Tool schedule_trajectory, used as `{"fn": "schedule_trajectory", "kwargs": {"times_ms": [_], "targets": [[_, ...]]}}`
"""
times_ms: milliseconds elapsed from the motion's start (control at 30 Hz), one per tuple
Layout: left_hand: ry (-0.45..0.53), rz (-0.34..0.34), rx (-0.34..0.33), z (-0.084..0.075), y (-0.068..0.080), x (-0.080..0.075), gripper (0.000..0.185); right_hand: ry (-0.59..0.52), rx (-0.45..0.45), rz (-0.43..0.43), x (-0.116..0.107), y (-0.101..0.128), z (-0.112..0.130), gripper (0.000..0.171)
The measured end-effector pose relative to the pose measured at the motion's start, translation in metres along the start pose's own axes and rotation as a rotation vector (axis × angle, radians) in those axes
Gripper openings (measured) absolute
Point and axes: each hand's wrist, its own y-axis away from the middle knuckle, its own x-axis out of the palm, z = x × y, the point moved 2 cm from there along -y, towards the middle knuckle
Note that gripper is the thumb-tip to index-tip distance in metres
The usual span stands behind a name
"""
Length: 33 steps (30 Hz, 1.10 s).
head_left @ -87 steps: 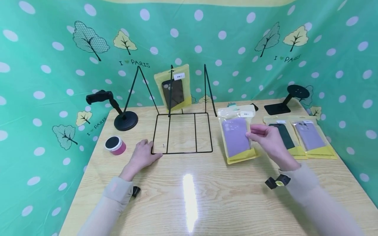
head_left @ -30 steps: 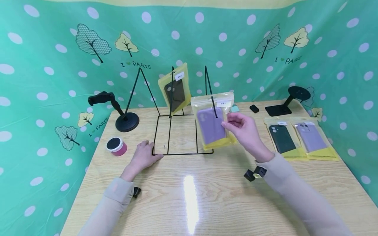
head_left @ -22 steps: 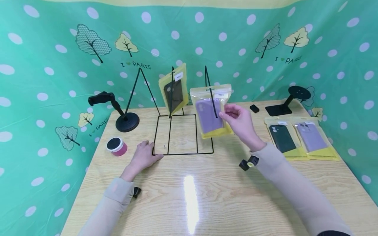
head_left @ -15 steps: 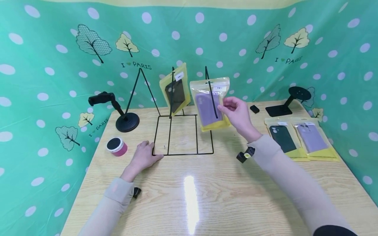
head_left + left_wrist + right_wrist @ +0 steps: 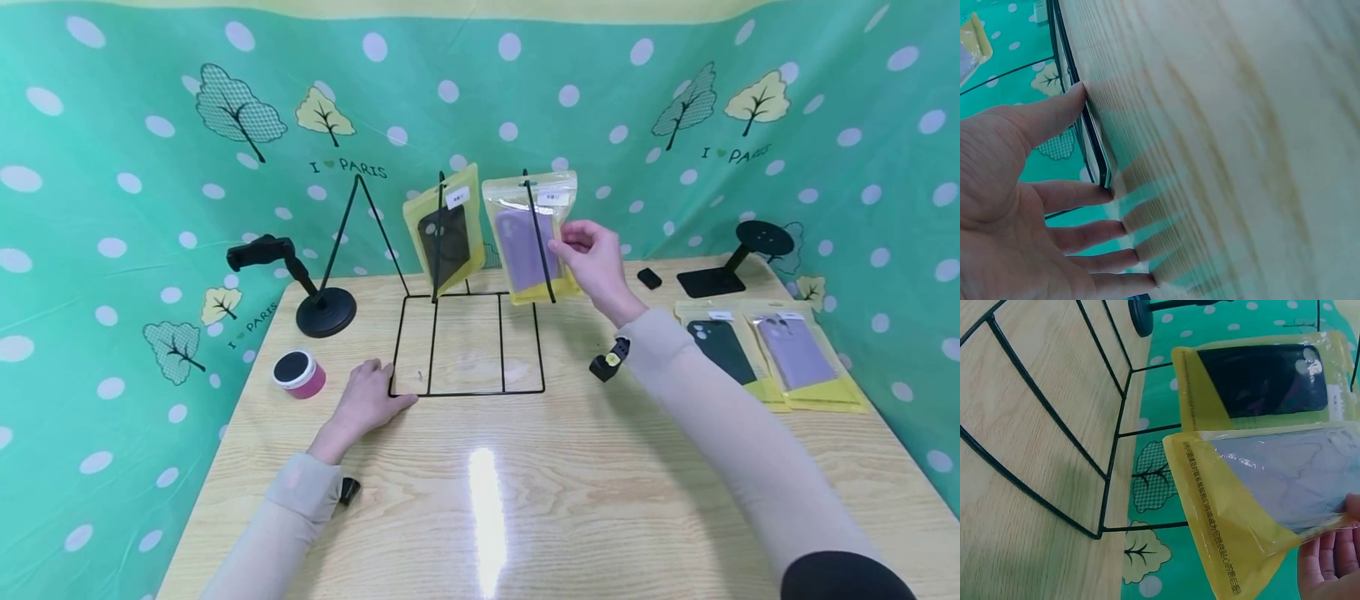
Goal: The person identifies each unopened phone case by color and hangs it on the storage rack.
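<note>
My right hand (image 5: 596,262) pinches the right side of a clear-and-yellow bag with a purple phone case (image 5: 525,242) inside. The bag hangs upright at the right arm of a black wire display rack (image 5: 483,393), its top slot level with the arm's upper end. A bagged black phone case (image 5: 450,242) hangs on the middle arm, turned slightly. My left hand (image 5: 365,400) rests at the rack base's front left corner, thumb and fingers fairly straight. In the left wrist view, the left fingertips (image 5: 1138,253) touch the table beside the wire. The right wrist view shows both bags overlapping.
Two more bagged phone cases, dark green (image 5: 723,354) and purple (image 5: 795,350), lie at the right. A black phone stand (image 5: 723,267) and a small black object (image 5: 649,278) stand at the back. On the left are another black stand (image 5: 325,311) and a pink jar (image 5: 300,373).
My right hand has carried the bagged purple case left, then up from in front of the right arm to its upper end. The left hand has stayed at the rack's corner.
</note>
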Motion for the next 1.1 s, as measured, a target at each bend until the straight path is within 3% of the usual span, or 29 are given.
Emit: {"fn": "schedule_trajectory", "kwargs": {"times_ms": [700, 1100], "targets": [[0.002, 0.009, 0.001, 0.0, 0.001, -0.001, 0.072, 0.08, -0.033, -0.022, 0.006, -0.016, -0.008, 0.035], [0.005, 0.006, -0.004, 0.001, -0.001, -0.001, 0.073, 0.115, -0.056, -0.05, -0.001, -0.011, -0.01, 0.043]]}}
